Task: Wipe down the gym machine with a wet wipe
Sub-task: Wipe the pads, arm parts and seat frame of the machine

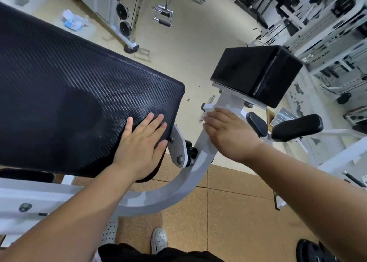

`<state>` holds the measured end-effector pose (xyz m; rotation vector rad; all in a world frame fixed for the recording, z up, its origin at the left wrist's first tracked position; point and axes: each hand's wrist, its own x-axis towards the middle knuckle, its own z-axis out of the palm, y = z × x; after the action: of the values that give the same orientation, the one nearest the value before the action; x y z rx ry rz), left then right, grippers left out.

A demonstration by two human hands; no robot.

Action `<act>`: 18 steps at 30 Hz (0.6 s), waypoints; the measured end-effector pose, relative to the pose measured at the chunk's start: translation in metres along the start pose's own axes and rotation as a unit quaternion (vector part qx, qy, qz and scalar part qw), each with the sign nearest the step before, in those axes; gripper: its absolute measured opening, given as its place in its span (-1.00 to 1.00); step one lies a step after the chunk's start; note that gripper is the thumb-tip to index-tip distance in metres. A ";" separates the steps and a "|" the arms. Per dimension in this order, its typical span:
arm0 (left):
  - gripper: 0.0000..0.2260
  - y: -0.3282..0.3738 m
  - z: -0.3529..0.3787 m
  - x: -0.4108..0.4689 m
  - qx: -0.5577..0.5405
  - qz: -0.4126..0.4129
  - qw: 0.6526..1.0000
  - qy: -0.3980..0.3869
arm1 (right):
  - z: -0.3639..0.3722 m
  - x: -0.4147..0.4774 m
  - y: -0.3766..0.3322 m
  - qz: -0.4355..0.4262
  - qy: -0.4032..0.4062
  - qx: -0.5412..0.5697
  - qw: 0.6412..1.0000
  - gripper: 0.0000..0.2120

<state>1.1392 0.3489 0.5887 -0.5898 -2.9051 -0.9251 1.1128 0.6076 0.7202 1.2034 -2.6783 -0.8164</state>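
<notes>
A gym machine fills the view: a large black textured pad (65,95) on the left, a curved white frame tube (200,162), and a smaller glossy black pad (256,73) on the tube's far end. My left hand (141,144) lies flat and open on the big pad's near right corner. My right hand (226,132) presses down on the white tube just below the small pad. A bit of white wet wipe (210,108) shows under its fingertips, mostly hidden by the hand.
Two black arm pads (296,126) stick out to the right of the tube. A cable handle (163,15) hangs at the back, next to a white weight tower (127,23). More white machines crowd the right. A wipe packet (72,20) lies on the floor behind the big pad.
</notes>
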 end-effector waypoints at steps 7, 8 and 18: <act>-0.42 -0.008 -0.003 -0.012 -0.044 0.013 0.999 0.015 | -0.001 0.011 -0.067 0.049 0.098 0.264 0.958 -0.71; -0.43 -0.008 -0.002 -0.015 -0.045 0.012 0.999 0.018 | -0.002 0.011 -0.080 0.029 0.052 0.288 0.956 -0.63; -0.44 -0.020 0.000 -0.024 -0.047 0.015 0.999 -0.005 | -0.031 0.048 -0.087 -0.045 -0.280 0.120 0.951 0.13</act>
<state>1.1543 0.3256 0.5739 -0.6437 -2.8658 -1.0630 1.1469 0.5128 0.6963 1.3125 -3.2787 -0.9939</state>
